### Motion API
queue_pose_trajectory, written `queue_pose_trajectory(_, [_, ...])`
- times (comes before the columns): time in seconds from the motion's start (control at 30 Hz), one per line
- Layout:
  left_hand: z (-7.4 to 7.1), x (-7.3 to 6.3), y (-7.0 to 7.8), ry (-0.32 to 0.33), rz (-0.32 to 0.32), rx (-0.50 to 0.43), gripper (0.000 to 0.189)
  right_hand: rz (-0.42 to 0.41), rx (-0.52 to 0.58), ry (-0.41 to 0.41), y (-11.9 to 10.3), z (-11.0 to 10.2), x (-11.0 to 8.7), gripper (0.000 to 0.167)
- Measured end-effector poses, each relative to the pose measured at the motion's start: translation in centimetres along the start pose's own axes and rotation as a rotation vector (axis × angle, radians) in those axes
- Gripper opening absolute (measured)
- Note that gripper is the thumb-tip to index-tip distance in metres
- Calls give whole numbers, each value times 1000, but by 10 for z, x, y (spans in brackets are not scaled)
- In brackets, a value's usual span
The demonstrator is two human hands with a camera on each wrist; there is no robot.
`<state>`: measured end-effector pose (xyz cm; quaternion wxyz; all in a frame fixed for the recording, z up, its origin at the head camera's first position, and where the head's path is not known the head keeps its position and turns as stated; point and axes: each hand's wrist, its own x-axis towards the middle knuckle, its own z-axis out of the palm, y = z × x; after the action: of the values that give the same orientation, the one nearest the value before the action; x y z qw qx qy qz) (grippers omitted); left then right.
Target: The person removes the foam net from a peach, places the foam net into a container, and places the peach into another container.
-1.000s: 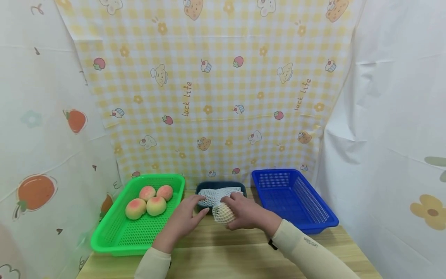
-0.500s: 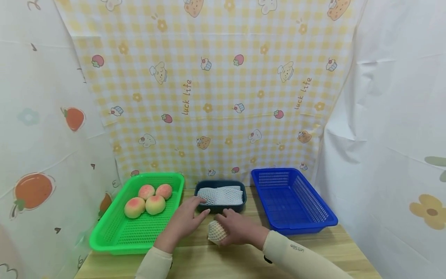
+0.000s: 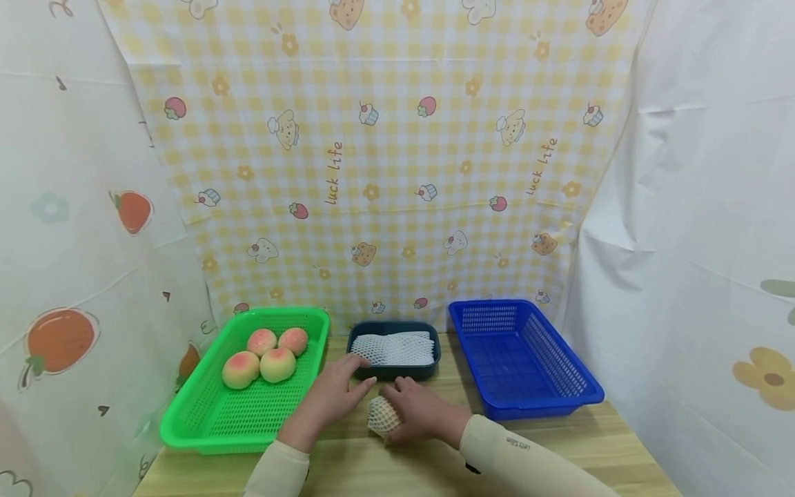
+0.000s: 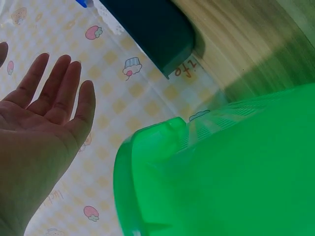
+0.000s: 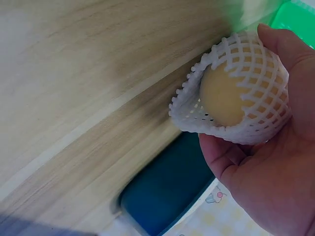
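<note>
My right hand grips a peach wrapped in a white foam net sleeve, low over the wooden table in front of the dark bin. In the right wrist view one end of the sleeve gapes and shows the peach's pale yellow skin. My left hand hangs with relaxed, spread fingers between the green basket and the wrapped peach, holding nothing. In the left wrist view its fingers extend apart from one another. Behind both hands, the dark bin contains flat white foam net sleeves.
The green basket on the left holds several peaches at its back. To the right stands a blue basket. A checked cloth hangs behind the wooden table.
My right hand has carried the wrapped peach from the dark bin's front edge toward me and slightly left, lower over the table. The left hand has hardly moved.
</note>
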<state>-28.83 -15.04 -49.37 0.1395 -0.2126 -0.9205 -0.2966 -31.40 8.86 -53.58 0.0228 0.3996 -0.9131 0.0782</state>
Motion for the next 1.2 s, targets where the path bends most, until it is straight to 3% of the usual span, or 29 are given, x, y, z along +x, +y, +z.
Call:
queue_pose_trajectory(0.4, [-3, 0, 1, -24, 15, -16, 28, 13, 29, 37, 7, -4, -3, 95])
queue_pose_trajectory(0.47, [-4, 0, 1, -31, 27, -17, 29, 13, 78, 61, 10, -11, -8, 99])
queue_pose_trajectory(0.5, [-4, 0, 1, -38, 32, -20, 30, -14, 105, 93, 22, -5, -7, 102])
queue_pose_trajectory(0.7, [-7, -2, 2, -52, 56, -55, 34, -16, 333, 172, 32, -37, -25, 93])
queue_pose_trajectory(0.73, [-8, -2, 2, -51, 52, -62, 34, 22, 354, 167, 23, -54, -32, 89])
queue_pose_trajectory(0.87, [-9, -3, 2, -53, 21, -76, 32, 80, 368, 192, 23, -70, -39, 87])
queue_pose_trajectory(1.03, [-8, -4, 1, -48, 15, -71, 28, 106, 395, 194, 26, -74, -42, 86])
queue_pose_trajectory(1.2, [-8, -4, 0, -41, 29, -86, 25, 125, 527, 176, 30, -60, -44, 89])
